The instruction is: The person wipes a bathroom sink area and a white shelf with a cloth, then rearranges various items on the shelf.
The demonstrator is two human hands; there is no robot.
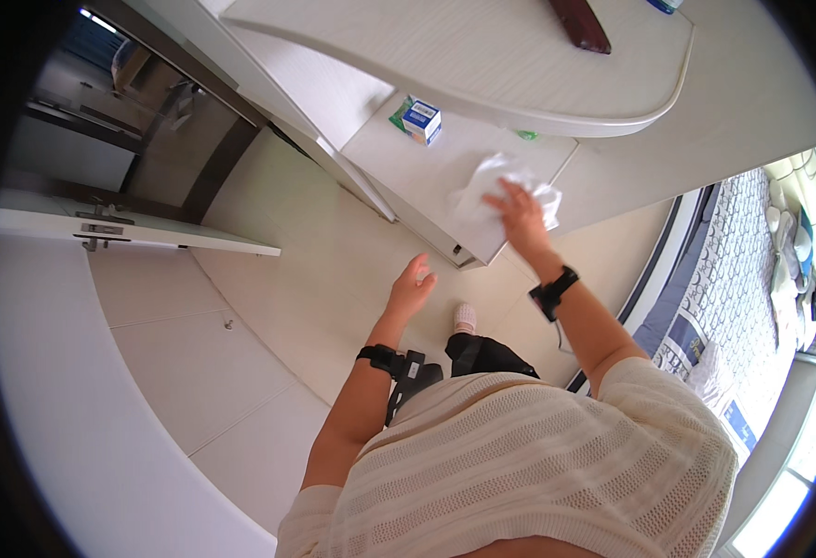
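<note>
My right hand point(520, 216) lies on a crumpled white cloth or tissue point(486, 190) on a pale wood-grain shelf point(408, 174); its fingers are spread and slightly blurred, and whether they grip the cloth is unclear. To the left, my left hand point(411, 289) hangs in the air over the floor, fingers apart and slightly curled, holding nothing. A small blue and white box point(422, 122) stands farther back on the shelf, beside a green packet point(399, 115). Another green item point(527, 134) shows partly under the rounded upper shelf.
The rounded upper shelf point(450, 63) overhangs the lower one and bears a dark red object point(582, 28). A white door point(171, 234) with a metal handle stands at the left. At the right is a bed point(736, 258) with patterned bedding. My foot point(464, 317) is near the shelf corner.
</note>
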